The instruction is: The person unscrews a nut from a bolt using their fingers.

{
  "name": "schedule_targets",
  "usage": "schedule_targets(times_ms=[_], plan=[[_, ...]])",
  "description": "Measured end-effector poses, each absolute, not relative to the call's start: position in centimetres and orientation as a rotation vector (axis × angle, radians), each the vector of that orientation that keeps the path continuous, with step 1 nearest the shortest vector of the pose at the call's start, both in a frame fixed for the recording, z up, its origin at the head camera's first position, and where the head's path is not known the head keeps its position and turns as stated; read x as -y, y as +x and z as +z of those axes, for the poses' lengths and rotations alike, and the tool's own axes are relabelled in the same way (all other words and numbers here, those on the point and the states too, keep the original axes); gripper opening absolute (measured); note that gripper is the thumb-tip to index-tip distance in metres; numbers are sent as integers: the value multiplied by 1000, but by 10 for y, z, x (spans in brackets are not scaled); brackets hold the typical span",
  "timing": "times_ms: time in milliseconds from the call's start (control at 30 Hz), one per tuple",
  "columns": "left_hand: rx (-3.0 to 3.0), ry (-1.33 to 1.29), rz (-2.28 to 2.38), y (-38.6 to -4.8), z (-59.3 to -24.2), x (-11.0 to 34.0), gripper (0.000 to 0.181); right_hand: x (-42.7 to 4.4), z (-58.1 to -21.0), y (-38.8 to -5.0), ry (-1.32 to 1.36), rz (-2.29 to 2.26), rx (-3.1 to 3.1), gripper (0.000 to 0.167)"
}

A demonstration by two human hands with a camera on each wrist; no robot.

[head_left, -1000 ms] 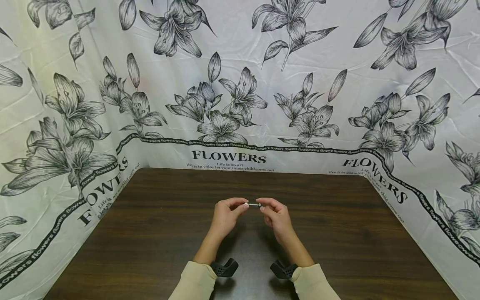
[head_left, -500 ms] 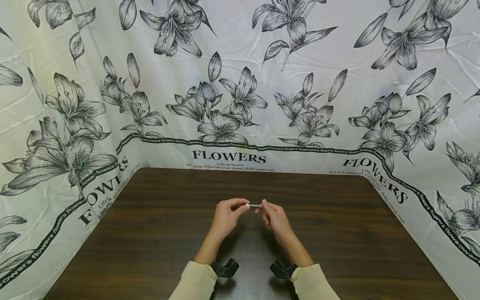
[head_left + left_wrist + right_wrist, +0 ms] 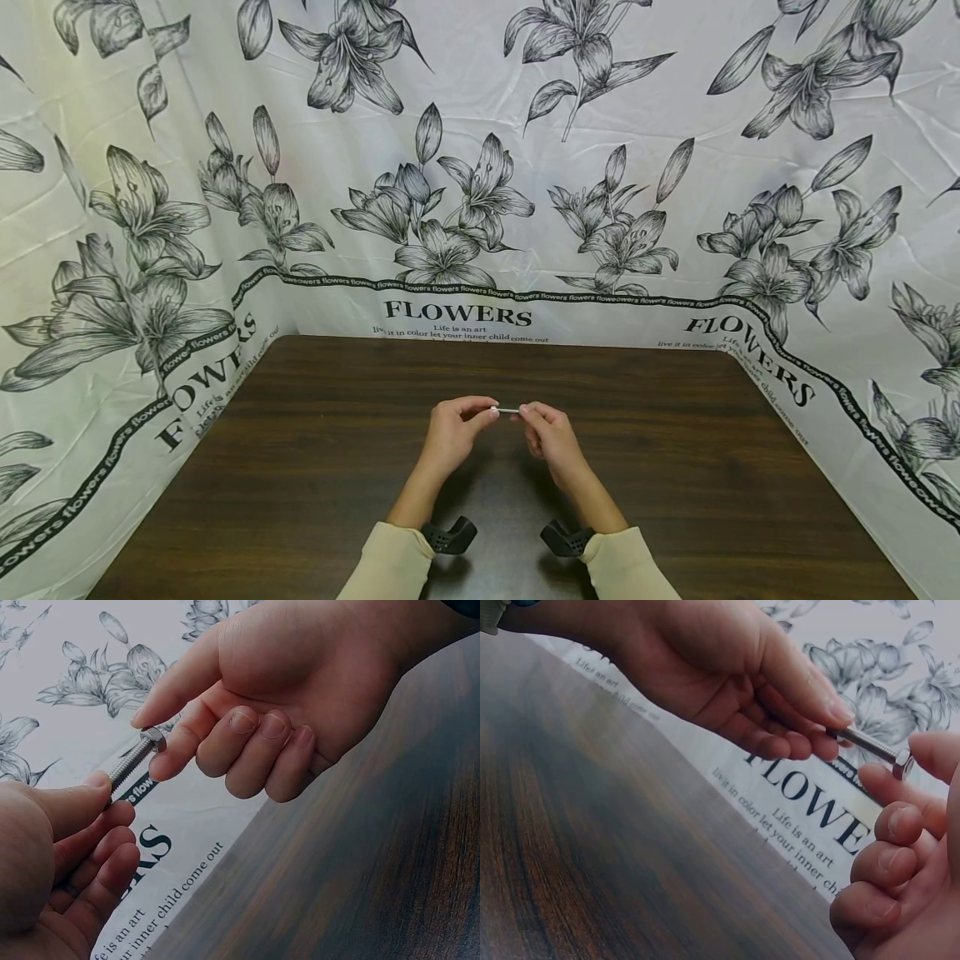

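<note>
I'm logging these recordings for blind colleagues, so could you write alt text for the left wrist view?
The left hand pinches a metal bolt by its threads; the right hand has its thumb and forefinger flanking the hexagonal end. Behind lie a dark wood tabletop and white flower-printed cloth.

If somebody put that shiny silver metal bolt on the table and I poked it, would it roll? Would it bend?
The silver threaded metal bolt probably won't bend, because it looks solid and straight. On the dark brown wood-grain table it may roll, but its flat-sided hexagonal end could slow it. Being ridged, it might be less slippery.
</note>
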State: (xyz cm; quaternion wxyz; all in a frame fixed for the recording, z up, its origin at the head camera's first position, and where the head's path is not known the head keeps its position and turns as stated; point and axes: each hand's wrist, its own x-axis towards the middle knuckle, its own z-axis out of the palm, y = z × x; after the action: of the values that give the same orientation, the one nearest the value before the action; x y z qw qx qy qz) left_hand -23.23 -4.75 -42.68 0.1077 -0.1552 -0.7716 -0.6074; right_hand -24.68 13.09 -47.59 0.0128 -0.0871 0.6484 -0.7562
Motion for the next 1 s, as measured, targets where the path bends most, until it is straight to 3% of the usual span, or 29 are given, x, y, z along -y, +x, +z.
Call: schedule_targets(times_ms=[133,333,1000], plan=[[2277,-462,-1802,-233,-428,48,11,-131,-477,-247,-268,-2399,-2000,17],[2268,-479,-1838,-233,-427,49,12,-132,-478,-247,-351,-2432,-2001,25],[2260,-442,-1829,-232,-427,48,11,-134,-477,-247,-487,-2464,-1998,25]])
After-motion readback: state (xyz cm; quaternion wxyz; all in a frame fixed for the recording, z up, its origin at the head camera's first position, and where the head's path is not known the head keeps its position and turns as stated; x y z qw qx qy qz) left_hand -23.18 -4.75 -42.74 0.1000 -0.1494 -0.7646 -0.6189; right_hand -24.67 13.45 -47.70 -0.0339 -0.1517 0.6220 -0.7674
